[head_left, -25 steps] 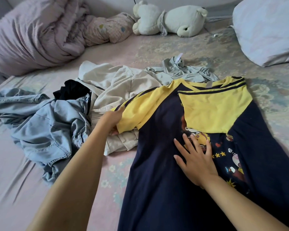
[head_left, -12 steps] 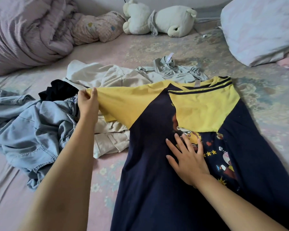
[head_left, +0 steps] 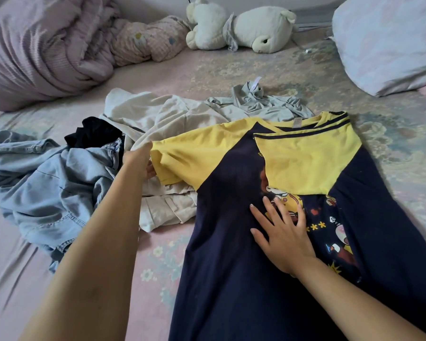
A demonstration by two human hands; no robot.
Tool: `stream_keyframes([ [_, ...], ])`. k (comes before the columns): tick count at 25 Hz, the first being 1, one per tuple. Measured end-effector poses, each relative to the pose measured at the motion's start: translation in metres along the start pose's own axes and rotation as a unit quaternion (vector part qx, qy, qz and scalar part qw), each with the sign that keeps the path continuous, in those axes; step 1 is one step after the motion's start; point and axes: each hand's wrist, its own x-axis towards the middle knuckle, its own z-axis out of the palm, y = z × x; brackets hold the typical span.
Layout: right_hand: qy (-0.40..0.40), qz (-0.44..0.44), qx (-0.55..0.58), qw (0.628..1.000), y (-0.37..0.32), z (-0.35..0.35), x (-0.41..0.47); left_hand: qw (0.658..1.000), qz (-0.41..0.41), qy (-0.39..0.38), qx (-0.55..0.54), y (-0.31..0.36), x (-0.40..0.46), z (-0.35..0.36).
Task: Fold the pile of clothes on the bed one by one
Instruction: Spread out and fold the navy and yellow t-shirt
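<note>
Left hand [head_left: 139, 161] grips the cuff of the yellow sleeve [head_left: 190, 158] of the shirt [head_left: 231, 242] and holds it stretched out to the left, lifted a little above the beige garment [head_left: 162, 119] under it. Right hand [head_left: 284, 238] lies flat and open on the navy chest of the shirt, fingers spread, at the edge of the cartoon print [head_left: 335, 230]; it grasps nothing. The shirt is spread face up on the bed [head_left: 22, 267], its collar away from the person, and the other yellow sleeve is already folded across the chest. A small label [head_left: 297, 123] sits inside the collar, but its writing is too small to read; the print shows no readable words. Left of the shirt lies the pile: jeans [head_left: 47, 183], a black piece [head_left: 94, 131], the beige garment and a grey top [head_left: 261, 104] with a white tag. Bare sheet is open at the near left and to the right of the shirt. Far off are a blanket [head_left: 35, 45], a plush toy [head_left: 244, 28] and a pillow [head_left: 389, 38].
</note>
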Motion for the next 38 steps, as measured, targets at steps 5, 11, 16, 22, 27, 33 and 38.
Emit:
stream_keyframes([
  [5, -0.013, 0.001, 0.000, 1.000, 0.000, -0.002, 0.000, 0.989, 0.032, -0.068, 0.124, -0.008, -0.007, 0.000],
  [11, -0.015, 0.002, -0.006, 1.000, 0.001, 0.000, 0.000, 0.937, 0.148, 0.035, 0.315, -0.019, -0.001, -0.001],
  [16, -0.022, 0.005, 0.000, 1.000, 0.000, -0.003, -0.001, 0.996, -0.034, -0.043, 0.077, -0.002, -0.004, 0.006],
  [22, -0.062, -0.012, 0.017, 0.998, 0.001, -0.005, -0.001, 0.978, -0.029, -0.170, -0.113, 0.010, -0.028, 0.009],
  [27, -0.035, 0.027, 0.336, 0.941, 0.019, -0.043, 0.004, 0.951, 0.139, -0.275, -0.037, 0.062, -0.105, 0.097],
  [33, -0.027, 0.270, 0.697, 0.663, 0.121, -0.088, 0.030, 0.923, 0.154, -0.331, 0.124, 0.020, -0.173, 0.274],
  [38, -0.042, 0.312, 0.626, 0.713, 0.132, -0.078, 0.044, 0.859, 0.254, -0.351, 0.273, -0.046, -0.168, 0.294],
])
